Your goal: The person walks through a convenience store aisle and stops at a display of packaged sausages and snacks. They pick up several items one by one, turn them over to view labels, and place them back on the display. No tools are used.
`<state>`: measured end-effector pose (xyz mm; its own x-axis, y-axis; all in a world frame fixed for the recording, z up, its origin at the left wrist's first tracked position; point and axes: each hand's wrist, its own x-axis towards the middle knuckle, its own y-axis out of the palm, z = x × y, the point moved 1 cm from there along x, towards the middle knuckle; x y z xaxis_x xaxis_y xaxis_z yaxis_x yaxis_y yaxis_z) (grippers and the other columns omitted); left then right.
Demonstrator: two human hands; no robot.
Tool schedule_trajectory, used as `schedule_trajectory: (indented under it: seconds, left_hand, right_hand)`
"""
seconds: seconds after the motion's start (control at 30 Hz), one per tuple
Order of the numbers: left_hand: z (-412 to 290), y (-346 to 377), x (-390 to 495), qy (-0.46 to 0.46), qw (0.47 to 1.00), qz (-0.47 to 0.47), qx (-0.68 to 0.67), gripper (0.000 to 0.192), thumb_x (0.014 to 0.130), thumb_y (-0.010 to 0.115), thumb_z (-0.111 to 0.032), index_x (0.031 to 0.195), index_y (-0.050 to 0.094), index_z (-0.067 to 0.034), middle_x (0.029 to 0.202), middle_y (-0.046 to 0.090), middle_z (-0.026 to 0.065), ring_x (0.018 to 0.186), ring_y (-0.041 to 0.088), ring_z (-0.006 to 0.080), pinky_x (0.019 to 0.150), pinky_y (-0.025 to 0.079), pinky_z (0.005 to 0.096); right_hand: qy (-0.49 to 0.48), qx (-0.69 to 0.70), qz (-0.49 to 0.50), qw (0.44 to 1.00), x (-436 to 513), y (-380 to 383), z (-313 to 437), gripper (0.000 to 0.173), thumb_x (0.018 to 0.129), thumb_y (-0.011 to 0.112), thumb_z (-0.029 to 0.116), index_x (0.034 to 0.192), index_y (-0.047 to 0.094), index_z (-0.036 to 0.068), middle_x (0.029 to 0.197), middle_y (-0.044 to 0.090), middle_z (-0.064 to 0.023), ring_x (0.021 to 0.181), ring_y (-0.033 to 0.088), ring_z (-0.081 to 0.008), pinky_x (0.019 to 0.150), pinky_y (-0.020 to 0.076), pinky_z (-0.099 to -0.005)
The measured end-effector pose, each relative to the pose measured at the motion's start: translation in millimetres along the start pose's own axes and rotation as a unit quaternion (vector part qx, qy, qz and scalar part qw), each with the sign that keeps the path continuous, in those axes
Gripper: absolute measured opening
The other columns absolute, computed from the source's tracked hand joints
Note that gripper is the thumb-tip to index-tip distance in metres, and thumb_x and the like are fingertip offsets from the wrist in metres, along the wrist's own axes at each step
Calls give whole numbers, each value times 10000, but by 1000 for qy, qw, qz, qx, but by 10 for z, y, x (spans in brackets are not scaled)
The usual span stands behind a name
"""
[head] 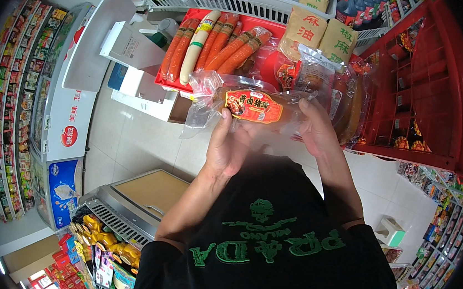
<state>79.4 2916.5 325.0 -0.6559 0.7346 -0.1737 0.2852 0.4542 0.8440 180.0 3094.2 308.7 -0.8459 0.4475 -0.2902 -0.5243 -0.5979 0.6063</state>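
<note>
A clear plastic vacuum pack of brown cooked meat (290,101), with a red and yellow label, is held level in front of my chest. My left hand (229,144) grips its left part, the thumb on top beside the label. On the right end, my right hand (315,124) holds it with the thumb over the film. Loose clear film sticks out past the left end. Just beyond the pack is a red tray (268,68) with several red-orange sausages (221,37) and one pale sausage (199,47). Other packed meats (349,112) lie close by my right hand.
Printed paper bags (302,33) stand behind the tray, near dark sauce bottles (362,0). A red plastic crate (414,85) is at the right. On the left are a white box (132,47), a freezer (71,126) and packed shelves (15,111). A metal-edged cabinet (148,194) stands lower left.
</note>
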Motion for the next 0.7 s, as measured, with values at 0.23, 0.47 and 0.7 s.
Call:
schedule_trajectory:
  seconds: [0.23, 0.47, 0.7]
  left_hand:
    - [-21, 73, -36, -1, 1000, 21, 10, 622, 1017, 580, -376, 1518, 328, -106, 1540, 429, 134, 1421, 427, 329, 1210, 306, 556]
    - [-27, 130, -50, 2, 1000, 24, 6, 645, 1013, 582, -387, 1527, 310, -107, 1553, 410, 149, 1422, 424, 351, 1216, 295, 552]
    - [-37, 138, -63, -6, 1000, 19, -2, 669, 1004, 590, -412, 1529, 308, -108, 1559, 398, 162, 1425, 417, 359, 1217, 293, 556]
  right_hand:
    - [5, 15, 16, 1000, 34, -14, 4, 373, 968, 666, 275, 1244, 579, 40, 1197, 656, -90, 1121, 629, -201, 946, 532, -425]
    - [-4, 18, 9, 1000, 51, 18, 60, 329, 981, 667, 264, 1211, 601, 38, 1177, 659, -73, 1094, 620, -169, 973, 498, -379]
    - [-24, 5, -3, 1000, 64, 51, 36, 368, 969, 690, 293, 1213, 608, 31, 1167, 658, -71, 1092, 612, -162, 965, 501, -382]
